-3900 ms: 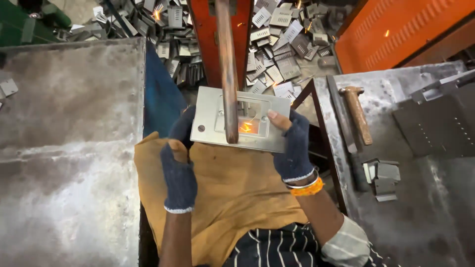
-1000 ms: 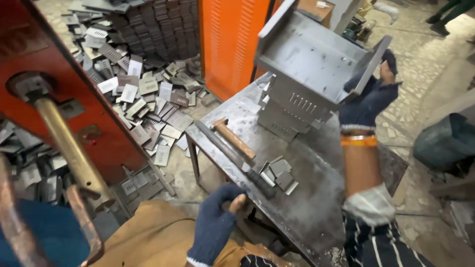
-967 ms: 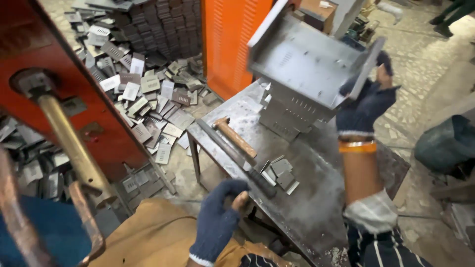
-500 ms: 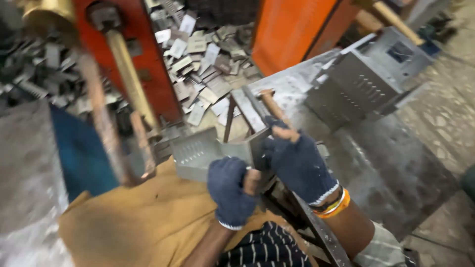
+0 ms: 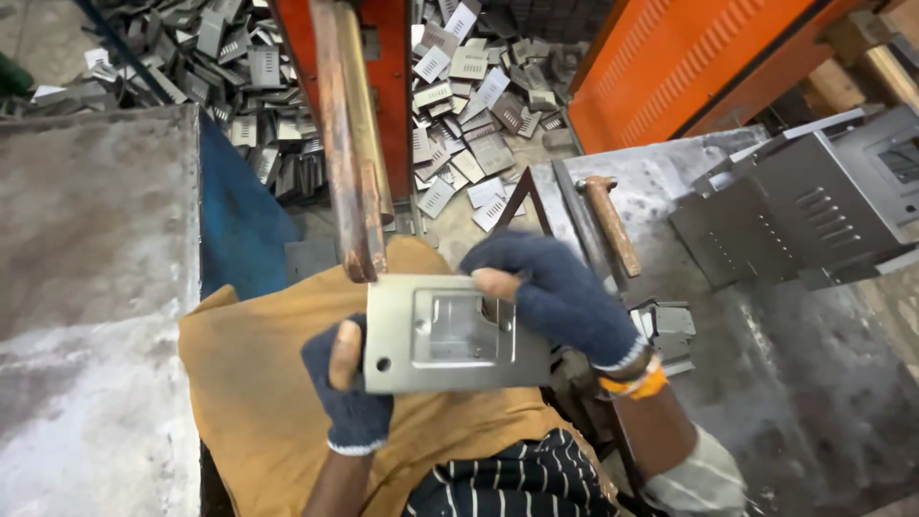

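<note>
Stamped metal plate [image 5: 458, 335], grey and rectangular with a raised panel at its middle, sits at the centre of the view, held flat above a mustard cloth [image 5: 258, 402] over the person's lap. At 9 o'clock of the plate, the left hand [image 5: 347, 383] in a dark blue fingerless glove grasps its edge, thumb on top. At 2 o'clock, the right hand [image 5: 555, 297], gloved alike, grips the far edge. Copper welding arms [image 5: 349, 144] end just at the plate's 11 o'clock corner. On the steel desk [image 5: 814, 383] at 3 o'clock lie a hammer [image 5: 611, 222] and a louvred metal housing [image 5: 795, 215].
</note>
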